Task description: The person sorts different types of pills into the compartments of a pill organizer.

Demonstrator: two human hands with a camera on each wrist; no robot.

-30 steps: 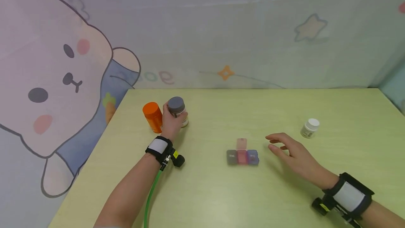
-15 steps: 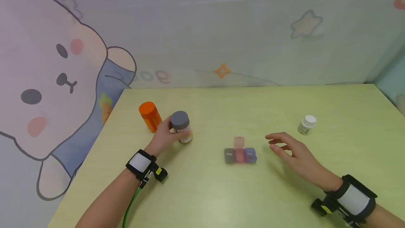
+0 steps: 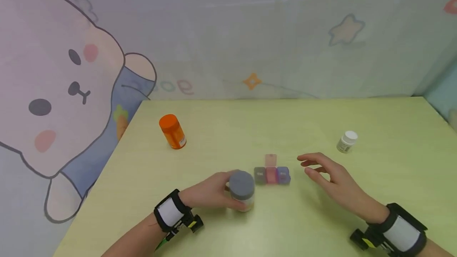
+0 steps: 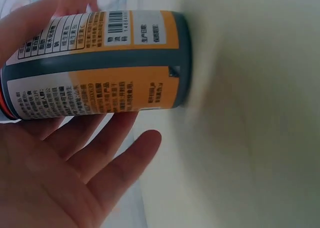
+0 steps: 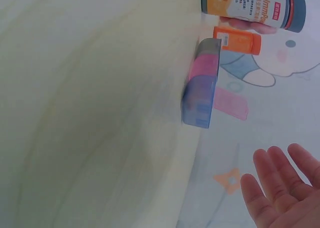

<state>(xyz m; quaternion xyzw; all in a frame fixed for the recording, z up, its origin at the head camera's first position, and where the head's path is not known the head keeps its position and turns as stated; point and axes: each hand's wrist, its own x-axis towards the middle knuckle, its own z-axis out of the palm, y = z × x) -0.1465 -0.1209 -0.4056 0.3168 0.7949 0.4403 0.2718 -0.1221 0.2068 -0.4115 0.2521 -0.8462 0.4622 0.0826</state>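
Note:
A supplement bottle [image 3: 241, 186] with a grey lid and an orange-and-white label [image 4: 105, 87] is upright just left and in front of the pill organizer. My left hand [image 3: 214, 191] grips it between thumb and fingers; whether its base touches the table I cannot tell. The small pill organizer [image 3: 272, 175] has grey, pink and blue compartments, and its pink lid [image 3: 270, 160] stands raised at the back. To the right of the organizer, my right hand [image 3: 333, 175] hovers with relaxed fingers, holding nothing. In the right wrist view, the organizer's blue end [image 5: 199, 101] faces the camera.
An orange bottle [image 3: 173, 132] stands at the back left of the table [image 3: 221, 130]. A small white bottle [image 3: 346, 142] is behind the right hand. A printed cloth [image 3: 221, 31] hangs along the table's far edge.
My left hand has carried the grey-lidded supplement bottle from beside the orange bottle toward me and rightward, up near the pill organizer. The right hand has stayed almost in place.

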